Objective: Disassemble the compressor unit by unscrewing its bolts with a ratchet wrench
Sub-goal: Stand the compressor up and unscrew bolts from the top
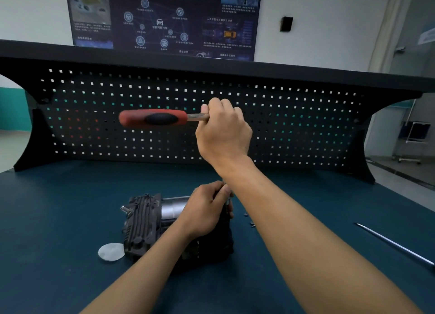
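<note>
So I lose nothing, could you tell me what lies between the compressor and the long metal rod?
Head view: small loose bolts beside the compressor; the right forearm hides part, then bare mat to the rod.

The wrench (pixel 153 118) has a red handle with a black oval inset, and its bare shank is a dull brownish metal. The compressor (pixel 141 219) is dark grey to black with raised ribs along its casing, and its cylinder is shiny silver. Beside it lies a white disc (pixel 111 252). The table (pixel 70 208) is deep blue-green. The pegboard (pixel 282 125) is black, dotted with a regular grid of small square holes. The rod (pixel 395 244) is silver. The poster (pixel 164 19) is dark blue with pale text, ringed icons and a yellow car. The wall (pixel 329 19) is white.
</note>
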Tool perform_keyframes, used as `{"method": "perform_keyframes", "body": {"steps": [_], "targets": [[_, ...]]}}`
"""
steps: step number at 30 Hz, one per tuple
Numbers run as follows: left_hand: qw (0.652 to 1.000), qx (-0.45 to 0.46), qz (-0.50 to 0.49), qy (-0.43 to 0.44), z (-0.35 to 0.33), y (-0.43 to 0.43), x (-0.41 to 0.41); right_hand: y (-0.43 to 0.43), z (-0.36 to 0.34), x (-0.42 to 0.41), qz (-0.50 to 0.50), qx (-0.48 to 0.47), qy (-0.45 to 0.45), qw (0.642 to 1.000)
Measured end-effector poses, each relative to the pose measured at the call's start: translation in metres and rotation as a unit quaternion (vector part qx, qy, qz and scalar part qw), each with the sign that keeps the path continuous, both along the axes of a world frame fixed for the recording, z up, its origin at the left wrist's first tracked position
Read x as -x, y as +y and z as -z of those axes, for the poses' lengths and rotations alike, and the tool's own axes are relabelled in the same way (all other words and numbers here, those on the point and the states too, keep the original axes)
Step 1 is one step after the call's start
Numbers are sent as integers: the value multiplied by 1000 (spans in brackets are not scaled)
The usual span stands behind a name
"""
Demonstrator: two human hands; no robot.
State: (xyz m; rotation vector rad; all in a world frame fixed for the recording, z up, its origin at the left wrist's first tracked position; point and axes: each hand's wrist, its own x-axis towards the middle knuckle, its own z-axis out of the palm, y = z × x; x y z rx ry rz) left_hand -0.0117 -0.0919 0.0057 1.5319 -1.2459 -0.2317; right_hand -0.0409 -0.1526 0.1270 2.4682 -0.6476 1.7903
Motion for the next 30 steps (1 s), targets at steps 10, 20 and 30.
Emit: {"method": "perform_keyframes", "body": {"steps": [10, 20, 30], "targets": [[999, -4, 36, -1, 1, 1, -4, 4, 4, -1, -144, -53, -56, 987], [998, 15, 54, 2, 2, 1, -5, 8, 5, -7, -330, -164, -132, 920], [999, 5, 48, 17, 1, 1, -2, -13, -1, 7, -486, -302, -175, 801]]}}
